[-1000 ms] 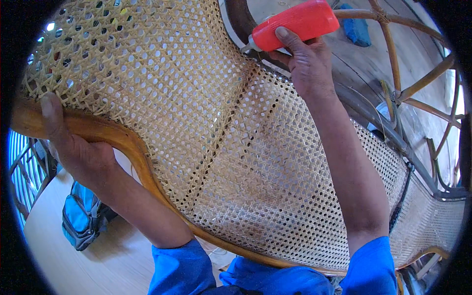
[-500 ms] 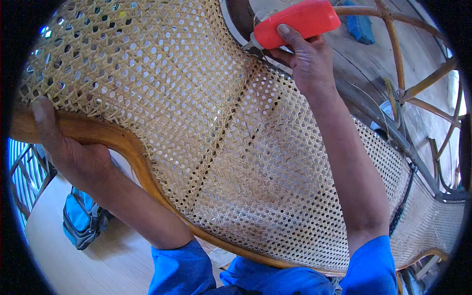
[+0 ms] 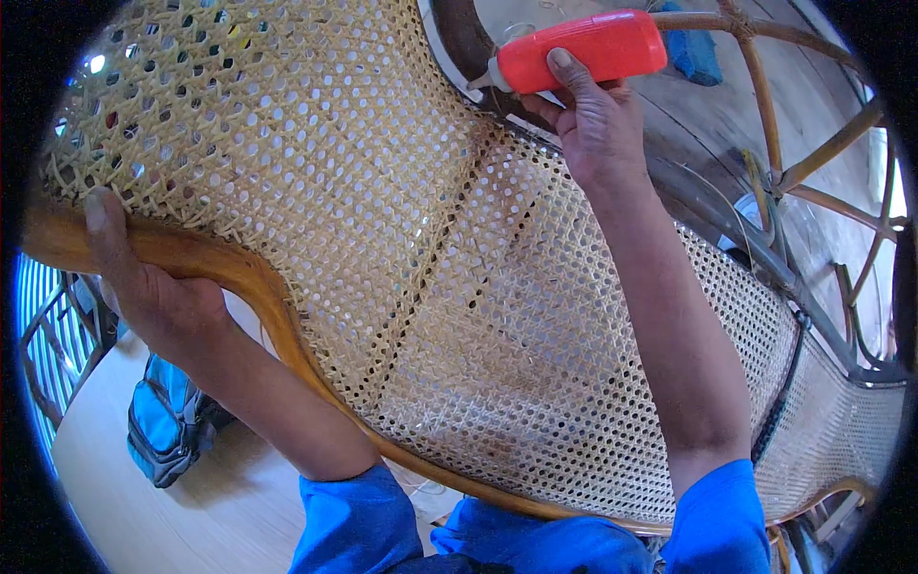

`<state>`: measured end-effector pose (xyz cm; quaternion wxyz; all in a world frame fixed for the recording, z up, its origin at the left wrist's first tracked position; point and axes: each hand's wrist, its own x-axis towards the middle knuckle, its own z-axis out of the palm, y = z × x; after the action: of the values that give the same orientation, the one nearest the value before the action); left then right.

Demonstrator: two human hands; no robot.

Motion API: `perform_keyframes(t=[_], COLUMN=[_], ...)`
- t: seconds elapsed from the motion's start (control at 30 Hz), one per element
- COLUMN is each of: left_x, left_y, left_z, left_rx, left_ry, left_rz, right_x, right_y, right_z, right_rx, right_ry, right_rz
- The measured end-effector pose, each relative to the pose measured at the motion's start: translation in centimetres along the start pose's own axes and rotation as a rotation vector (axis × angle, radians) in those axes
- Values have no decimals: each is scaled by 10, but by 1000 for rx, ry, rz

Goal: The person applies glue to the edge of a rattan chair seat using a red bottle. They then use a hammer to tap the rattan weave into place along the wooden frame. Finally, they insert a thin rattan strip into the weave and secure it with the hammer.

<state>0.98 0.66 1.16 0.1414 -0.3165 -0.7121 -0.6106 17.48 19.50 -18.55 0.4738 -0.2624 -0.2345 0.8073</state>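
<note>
A large curved panel of woven cane webbing [image 3: 382,239] spans the view, bordered by a curved wooden frame [image 3: 277,306]. My left hand [image 3: 167,301] is closed round the near-left part of this frame, its thumb lying on top by the cane's edge. In my right hand [image 3: 602,129] is a red squeeze bottle [image 3: 612,43], held on its side with its pale nozzle [image 3: 488,78] pointing left. The nozzle tip is close to the panel's far edge; whether it touches cannot be made out. A pale streak shows along that edge below the bottle.
A blue and grey backpack [image 3: 163,421] sits on the light floor at the lower left. Bare rattan poles [image 3: 760,105] form a frame at the upper right. Beyond the bottle lies a blue object [image 3: 695,57]. A dark strap [image 3: 784,392] crosses the cane at the right.
The bottle has tipped slightly more level, its nozzle shifting a little up and left. My left hand keeps its grip on the frame. The whole view has shifted slightly.
</note>
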Motion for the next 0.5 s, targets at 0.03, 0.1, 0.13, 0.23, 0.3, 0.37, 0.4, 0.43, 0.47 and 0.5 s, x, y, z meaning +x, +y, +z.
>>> perform_keyframes(t=[0.03, 0.1, 0.13, 0.23, 0.3, 0.37, 0.4, 0.43, 0.47, 0.5], left_x=[-2, -3, -3, -7, -7, -4, -2, 0, 1, 0], left_y=[4, 6, 6, 7, 7, 5, 4, 3, 3, 3], left_z=[2, 5, 5, 9, 8, 4, 2, 1, 1, 2], left_rx=[-41, -64, -47, -58, -72, -71, -77, -84, -90, -77], left_ry=[-5, -8, -4, 37, 41, 11, 25, 40, 54, 40], left_rz=[-43, -68, -50, -83, -96, -70, -81, -92, -103, -98], right_x=[0, 2, 2, 4, 4, 3, 3, 3, 4, 4], right_y=[0, 1, 3, 7, 9, 10, 11, 12, 13, 14], right_z=[0, 0, 0, 0, 0, 1, 1, 2, 2, 1], right_rx=[-10, -10, -1, -25, -43, -46, -42, -39, -35, -32], right_ry=[-1, -7, -12, -27, -30, -25, -25, -24, -24, -26], right_rz=[-4, -27, -47, -72, -61, -35, -32, -30, -28, -27])
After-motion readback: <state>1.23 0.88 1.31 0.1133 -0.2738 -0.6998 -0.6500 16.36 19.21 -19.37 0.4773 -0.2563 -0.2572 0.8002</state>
